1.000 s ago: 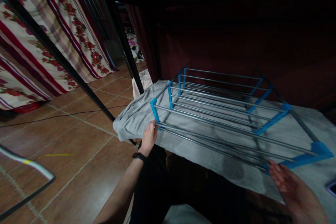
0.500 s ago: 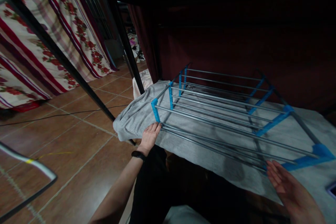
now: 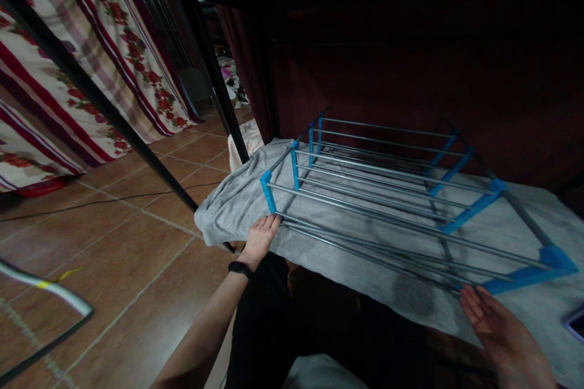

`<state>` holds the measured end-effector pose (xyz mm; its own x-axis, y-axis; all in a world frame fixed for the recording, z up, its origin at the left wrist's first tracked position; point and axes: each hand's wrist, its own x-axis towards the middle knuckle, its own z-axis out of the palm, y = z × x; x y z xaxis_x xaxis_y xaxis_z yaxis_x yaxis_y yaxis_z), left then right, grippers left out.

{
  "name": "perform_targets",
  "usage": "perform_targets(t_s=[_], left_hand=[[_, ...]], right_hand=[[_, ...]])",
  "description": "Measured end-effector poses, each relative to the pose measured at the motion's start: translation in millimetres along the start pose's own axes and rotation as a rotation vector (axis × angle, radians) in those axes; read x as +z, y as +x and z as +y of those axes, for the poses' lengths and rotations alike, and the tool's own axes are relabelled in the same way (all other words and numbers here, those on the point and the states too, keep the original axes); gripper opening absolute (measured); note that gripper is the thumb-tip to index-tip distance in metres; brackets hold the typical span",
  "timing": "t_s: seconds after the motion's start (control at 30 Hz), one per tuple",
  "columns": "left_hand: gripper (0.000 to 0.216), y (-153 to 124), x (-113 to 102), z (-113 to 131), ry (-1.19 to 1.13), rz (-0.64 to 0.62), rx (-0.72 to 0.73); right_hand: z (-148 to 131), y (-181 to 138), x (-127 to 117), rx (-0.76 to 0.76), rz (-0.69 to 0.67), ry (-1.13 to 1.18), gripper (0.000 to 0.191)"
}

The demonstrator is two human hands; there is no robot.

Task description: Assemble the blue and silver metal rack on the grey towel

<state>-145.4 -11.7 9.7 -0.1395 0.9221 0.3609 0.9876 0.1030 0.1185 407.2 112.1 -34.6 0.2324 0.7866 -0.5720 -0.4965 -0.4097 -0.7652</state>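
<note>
A shoe-rack-like frame of thin metal tubes [image 3: 365,199] with blue plastic connectors [image 3: 472,211] lies on a grey blanket [image 3: 232,209]. At its near left corner, my left hand [image 3: 261,236] has its fingers curled over the lower end of a blue connector and the tube there. My right hand [image 3: 495,322] is at the near right corner, fingers stretched out and palm turned inward. Its fingertips touch the end of the lowest near tubes, beside the long blue connector. Two near tubes run at a slight angle to each other between my hands.
Black bed posts [image 3: 223,88] stand at the left, with a flowered curtain [image 3: 91,67] beyond. A white bent tube [image 3: 59,295] is over the tiled floor [image 3: 132,267]. A phone-like object [image 3: 575,323] lies at the right edge. A dark red wall covering [image 3: 387,85] hangs behind.
The view has shifted slightly, so the rack appears a little further left. My right hand stays by the right corner with its fingers a bit lower. My left hand holds its place.
</note>
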Motion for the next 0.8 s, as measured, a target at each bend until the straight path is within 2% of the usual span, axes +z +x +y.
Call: perform_targets(t_s=[0.27,0.47,0.63,0.8], left_hand=[[0.036,-1,11,-1,0.048,-0.084,0.001],[0.031,-5,20,2,-0.091,-0.146,0.021],[0.034,-6,27,9,-0.084,-0.211,0.041],[0.031,-7,34,9,-0.123,-0.199,0.02]], right_hand=[[3,4,-1,-0.032,-0.003,-0.021,0.014],[5,8,-5,-0.015,-0.007,-0.004,0.019],[5,6,-4,-0.02,-0.001,-0.025,0.02],[8,9,-8,-0.049,-0.049,-0.059,0.02]])
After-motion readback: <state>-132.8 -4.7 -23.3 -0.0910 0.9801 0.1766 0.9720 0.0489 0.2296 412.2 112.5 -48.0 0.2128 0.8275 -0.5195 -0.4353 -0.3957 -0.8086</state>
